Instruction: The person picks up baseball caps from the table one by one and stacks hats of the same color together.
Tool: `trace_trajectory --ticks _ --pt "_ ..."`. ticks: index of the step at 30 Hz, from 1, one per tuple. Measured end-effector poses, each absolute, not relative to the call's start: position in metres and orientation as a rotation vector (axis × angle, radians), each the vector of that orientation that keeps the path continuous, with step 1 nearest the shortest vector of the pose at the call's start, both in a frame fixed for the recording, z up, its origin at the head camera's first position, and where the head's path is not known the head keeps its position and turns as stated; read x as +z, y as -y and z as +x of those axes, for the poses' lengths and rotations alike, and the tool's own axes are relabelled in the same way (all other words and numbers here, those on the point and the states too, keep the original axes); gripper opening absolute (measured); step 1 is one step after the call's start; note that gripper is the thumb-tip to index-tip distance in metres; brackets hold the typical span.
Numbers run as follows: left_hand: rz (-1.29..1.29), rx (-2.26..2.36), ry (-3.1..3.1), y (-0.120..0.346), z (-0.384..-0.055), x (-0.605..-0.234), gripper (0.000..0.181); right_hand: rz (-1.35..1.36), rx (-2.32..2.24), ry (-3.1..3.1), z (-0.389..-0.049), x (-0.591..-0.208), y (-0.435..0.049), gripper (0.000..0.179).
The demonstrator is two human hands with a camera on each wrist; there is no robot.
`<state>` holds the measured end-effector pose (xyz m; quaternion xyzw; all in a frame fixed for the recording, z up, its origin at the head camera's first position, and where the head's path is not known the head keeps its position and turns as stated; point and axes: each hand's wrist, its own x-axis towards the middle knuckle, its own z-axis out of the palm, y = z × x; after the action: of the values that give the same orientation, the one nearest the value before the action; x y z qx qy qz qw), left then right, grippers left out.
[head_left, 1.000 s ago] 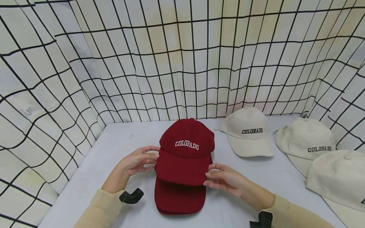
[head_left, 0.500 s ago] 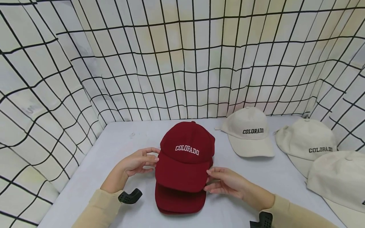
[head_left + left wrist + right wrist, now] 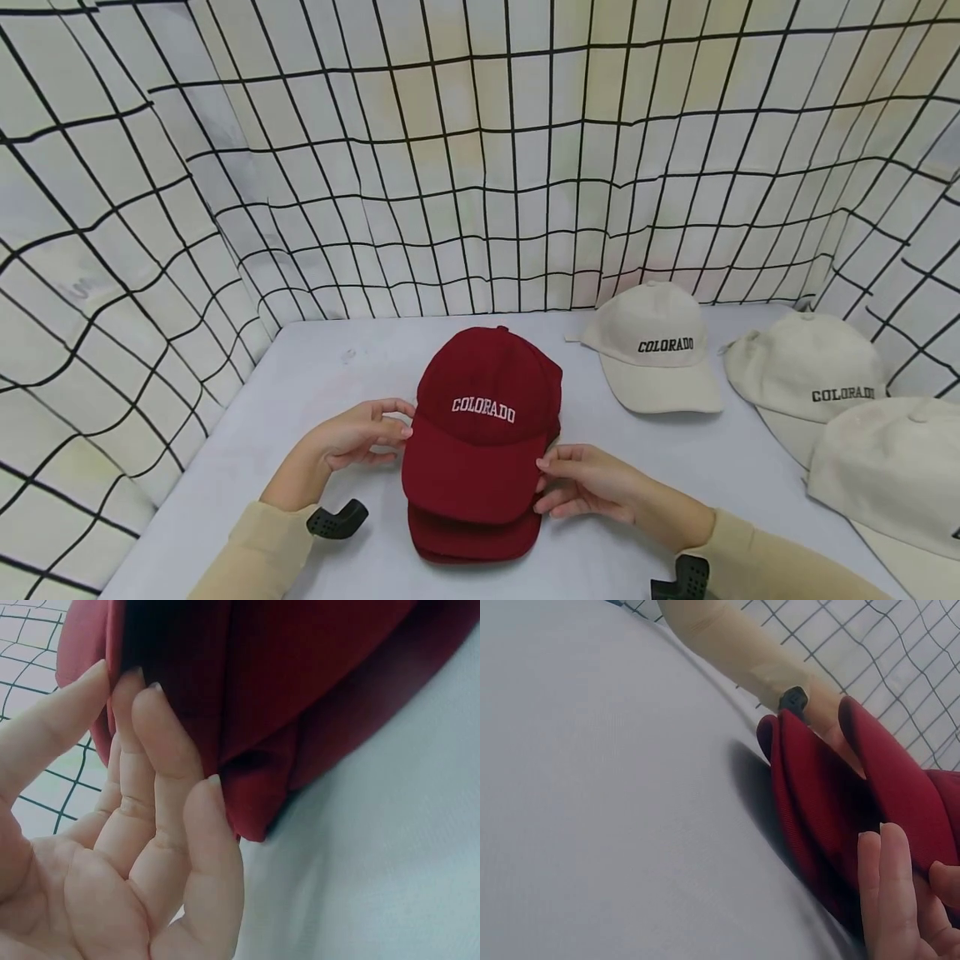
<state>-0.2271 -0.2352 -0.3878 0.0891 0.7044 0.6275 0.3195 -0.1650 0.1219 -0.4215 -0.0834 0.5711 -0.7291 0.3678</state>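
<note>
A red baseball cap (image 3: 480, 408) with white COLORADO lettering sits over other red caps, whose brims (image 3: 474, 542) show below its own in the head view. My left hand (image 3: 365, 435) pinches the top cap's left edge between thumb and fingers; the left wrist view shows the cap's rim (image 3: 114, 645) between them. On the other side, my right hand (image 3: 588, 483) holds the top cap's brim near its right corner, thumb above and fingers beneath. From the right wrist view, the top brim (image 3: 900, 780) stands apart from the lower brims (image 3: 810, 787).
Beige COLORADO caps stand on the right: one at the back (image 3: 656, 350), another (image 3: 810, 367) beside it, and a third (image 3: 892, 475) cut off by the frame. White cloth covers the table (image 3: 300, 367). Black-gridded white fabric (image 3: 450, 167) hangs around the back and sides.
Both hands have brought the top red cap down and toward me, so its brim covers more of the lower brims. The beige caps stay put.
</note>
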Motion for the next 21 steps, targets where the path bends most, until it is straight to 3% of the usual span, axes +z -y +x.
trace_trajectory --ticks 21 --pt "0.263 1.579 -1.829 0.240 -0.225 -0.401 0.015 -0.281 -1.794 -1.501 -0.167 -0.423 -0.123 0.014"
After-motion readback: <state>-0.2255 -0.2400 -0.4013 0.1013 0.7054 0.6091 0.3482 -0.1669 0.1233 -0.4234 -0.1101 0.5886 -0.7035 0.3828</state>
